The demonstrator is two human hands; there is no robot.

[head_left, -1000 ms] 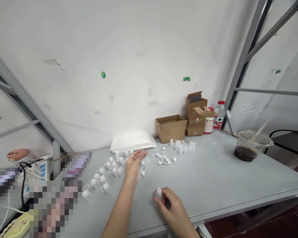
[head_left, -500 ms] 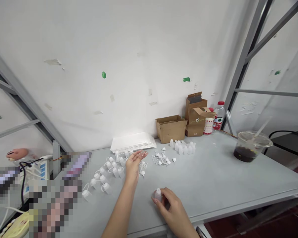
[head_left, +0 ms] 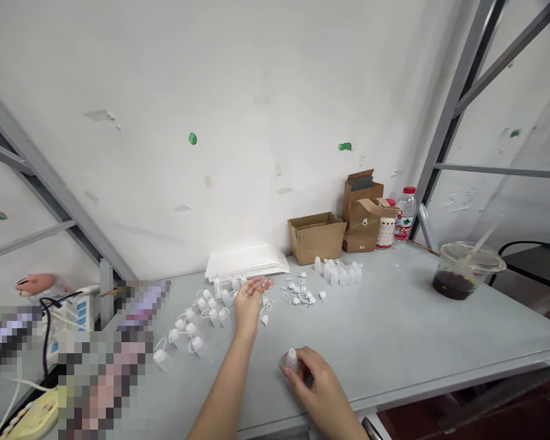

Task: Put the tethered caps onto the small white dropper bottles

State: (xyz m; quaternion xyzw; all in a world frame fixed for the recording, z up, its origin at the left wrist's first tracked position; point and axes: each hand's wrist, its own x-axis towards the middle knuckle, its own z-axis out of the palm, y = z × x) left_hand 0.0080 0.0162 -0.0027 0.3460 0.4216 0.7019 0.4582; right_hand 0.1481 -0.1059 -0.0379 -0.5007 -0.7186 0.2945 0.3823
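Bottle [head_left: 291, 360] upright, gripped by my right hand [head_left: 318, 376] near the tabletop's [head_left: 394, 342] front edge. Beyond it, my left hand [head_left: 248, 305] sits beside white caps [head_left: 264, 319]; its grip I can't tell.

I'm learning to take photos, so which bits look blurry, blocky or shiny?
Head view: chunky squares hide things at lower left; the small bottle in the right hand looks slightly soft; the white sheets look bright; the table has a dull sheen.
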